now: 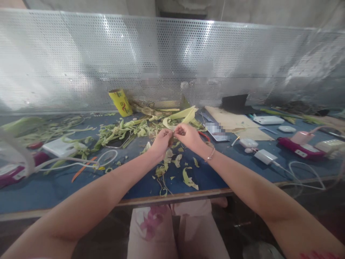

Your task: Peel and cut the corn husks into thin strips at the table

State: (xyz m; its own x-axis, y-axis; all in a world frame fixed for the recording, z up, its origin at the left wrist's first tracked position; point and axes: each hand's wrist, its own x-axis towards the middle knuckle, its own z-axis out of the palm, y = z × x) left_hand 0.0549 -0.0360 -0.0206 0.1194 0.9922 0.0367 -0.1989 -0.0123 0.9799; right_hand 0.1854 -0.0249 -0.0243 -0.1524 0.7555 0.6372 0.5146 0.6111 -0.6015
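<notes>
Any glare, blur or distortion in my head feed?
In the head view: glare streaks the perforated panel; the pale cable at far left is smeared; both forearms look stretched toward the lower corners; fine detail between left hand and right hand is unclear.

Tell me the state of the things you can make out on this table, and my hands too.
left hand, fingers pinched, hold unclear
right hand, fingers pinched, hold unclear
yellow container, tilted, open end up
greens, heaped
scraps, scattered
phone, lying flat
charger, cable attached
power strip, pink plug in it
</notes>
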